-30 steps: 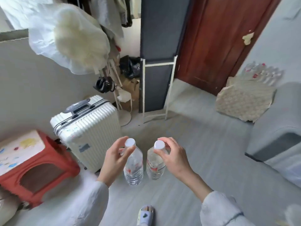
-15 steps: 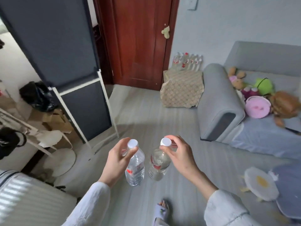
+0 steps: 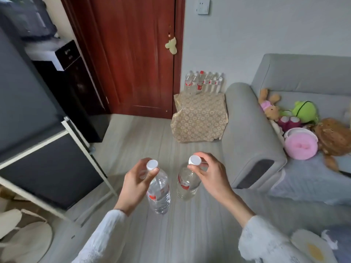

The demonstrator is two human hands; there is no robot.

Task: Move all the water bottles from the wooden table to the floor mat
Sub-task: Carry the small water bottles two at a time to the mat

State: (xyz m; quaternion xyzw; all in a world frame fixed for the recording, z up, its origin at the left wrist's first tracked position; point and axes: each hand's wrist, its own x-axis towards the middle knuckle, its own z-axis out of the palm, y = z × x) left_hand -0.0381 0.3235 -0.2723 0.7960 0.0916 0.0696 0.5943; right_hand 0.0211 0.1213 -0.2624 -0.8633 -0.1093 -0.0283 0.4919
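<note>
My left hand (image 3: 135,182) grips a clear water bottle (image 3: 159,192) by its neck just under the white cap. My right hand (image 3: 210,173) holds a second clear water bottle (image 3: 186,184) the same way, fingers around its white cap. Both bottles hang upright above the grey floor, side by side and slightly apart. Ahead, a patterned beige floor mat (image 3: 199,116) lies by the wall. A row of several water bottles (image 3: 204,82) stands at its far edge against the wall. The wooden table is out of view.
A grey sofa (image 3: 250,141) with plush toys stands right of the mat, its armrest close to my right hand. A dark red door (image 3: 133,54) is ahead. A black panel in a white frame (image 3: 47,164) leans at the left. A round cushion (image 3: 311,247) lies bottom right.
The view has swung right and moved forward: suitcase and red stool left the frame, and the mat, bottle row and sofa came closer. Both hands kept their bottles.
</note>
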